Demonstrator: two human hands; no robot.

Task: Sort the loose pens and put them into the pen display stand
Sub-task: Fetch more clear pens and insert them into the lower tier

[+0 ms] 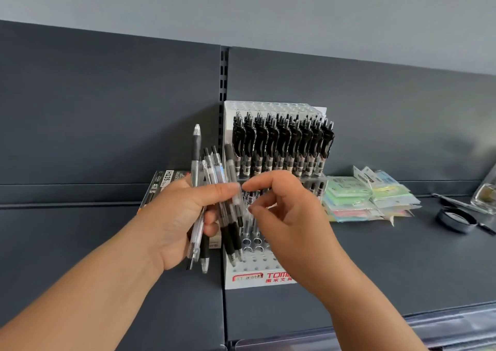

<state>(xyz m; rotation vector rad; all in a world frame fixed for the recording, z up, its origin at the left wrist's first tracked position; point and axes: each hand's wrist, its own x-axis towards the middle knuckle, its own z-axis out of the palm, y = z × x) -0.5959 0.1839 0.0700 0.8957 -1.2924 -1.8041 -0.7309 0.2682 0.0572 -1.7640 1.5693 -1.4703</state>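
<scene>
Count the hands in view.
2. The left hand grips a bundle of pens in front of the pen stand; the right hand hovers just right of it, fingers curled. None seems hidden.

Loose pens bunched before a white pen display stand
Clear barrels, black grips, roughly upright, some tip-up, held in the left hand; stand's upper tier is packed with black-clipped pens.
</scene>
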